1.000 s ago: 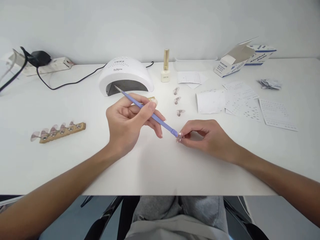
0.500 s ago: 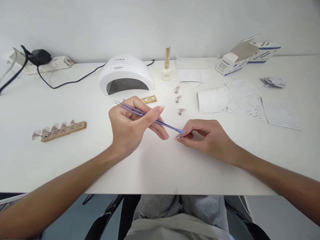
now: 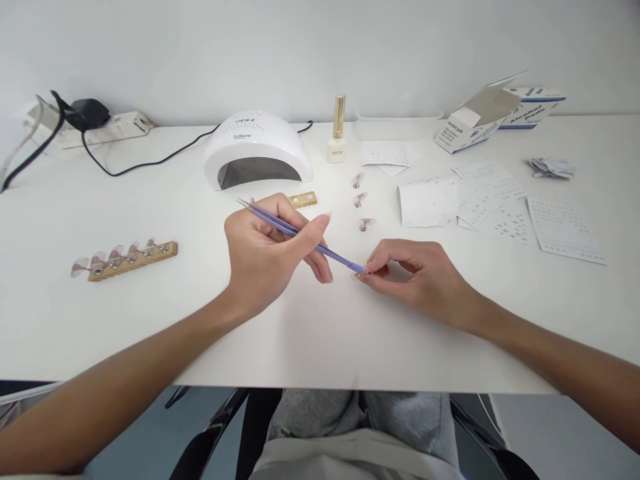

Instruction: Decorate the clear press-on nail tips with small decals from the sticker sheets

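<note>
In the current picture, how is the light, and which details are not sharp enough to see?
Head view: soft, pale light, with a faint shadow on the white table between the forearms; head view: print on the rightmost paper sheet too blurred to read; head view: the small piece in the right hand too small and indistinct to make out.

Power strip (image 3: pixel 125 125) back left of table (image 3: pixel 320 357), black adapter (image 3: pixel 90 114) at it. Open alcohol-pads box (image 3: pixel 457 133) back right, second box (image 3: pixel 531 111) just behind.
</note>
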Tool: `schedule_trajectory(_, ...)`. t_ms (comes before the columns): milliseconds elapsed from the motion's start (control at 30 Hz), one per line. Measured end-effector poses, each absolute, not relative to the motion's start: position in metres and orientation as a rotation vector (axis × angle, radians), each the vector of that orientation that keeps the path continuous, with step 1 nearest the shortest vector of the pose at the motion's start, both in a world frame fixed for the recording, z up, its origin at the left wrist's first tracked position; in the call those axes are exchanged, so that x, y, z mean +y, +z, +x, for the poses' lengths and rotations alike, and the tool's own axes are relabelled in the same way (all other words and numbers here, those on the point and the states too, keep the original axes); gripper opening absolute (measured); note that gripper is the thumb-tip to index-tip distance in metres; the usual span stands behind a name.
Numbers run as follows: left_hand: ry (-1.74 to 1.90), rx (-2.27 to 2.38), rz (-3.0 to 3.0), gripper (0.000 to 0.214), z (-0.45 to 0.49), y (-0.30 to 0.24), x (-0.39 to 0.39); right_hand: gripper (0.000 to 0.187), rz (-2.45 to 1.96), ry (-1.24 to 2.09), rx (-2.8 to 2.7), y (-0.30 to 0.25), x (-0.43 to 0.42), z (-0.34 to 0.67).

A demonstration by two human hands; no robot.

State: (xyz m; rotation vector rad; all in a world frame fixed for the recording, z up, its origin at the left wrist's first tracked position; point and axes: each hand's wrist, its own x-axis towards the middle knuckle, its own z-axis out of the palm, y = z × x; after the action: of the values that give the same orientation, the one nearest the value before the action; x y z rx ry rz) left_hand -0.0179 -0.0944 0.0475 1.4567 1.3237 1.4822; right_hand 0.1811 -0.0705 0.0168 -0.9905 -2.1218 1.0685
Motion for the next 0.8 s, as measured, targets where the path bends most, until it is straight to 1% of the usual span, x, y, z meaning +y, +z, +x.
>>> schedule_trajectory(267, 1.454, 1.234, 1.339, 0.031, -0.0184, 0.0474, -0.0941, 0.01, -0.974, 1.032, -2.157, 0.0187, -0.0707, 0.1807)
schedule_trajectory(500, 1.468, 1.378, 1.46, 0.027, -0.0145, 0.0502, -0.102, 0.008, -0.944, 1.048, -2.173, 0.0183, -0.0707, 0.1815)
schedule_trajectory(667, 1.461, 1.382, 1.493, 0.027, -0.0168, 0.0498, -0.1002, 0.007, -0.941, 1.077, -2.166, 0.0181, -0.0701, 0.1825)
schedule_trajectory(800, 1.521, 1.351, 1.483, 0.028, -0.0177, 0.0478, -0.0976, 0.007, -0.935, 1.067, -2.168, 0.0178, -0.0696, 0.1833)
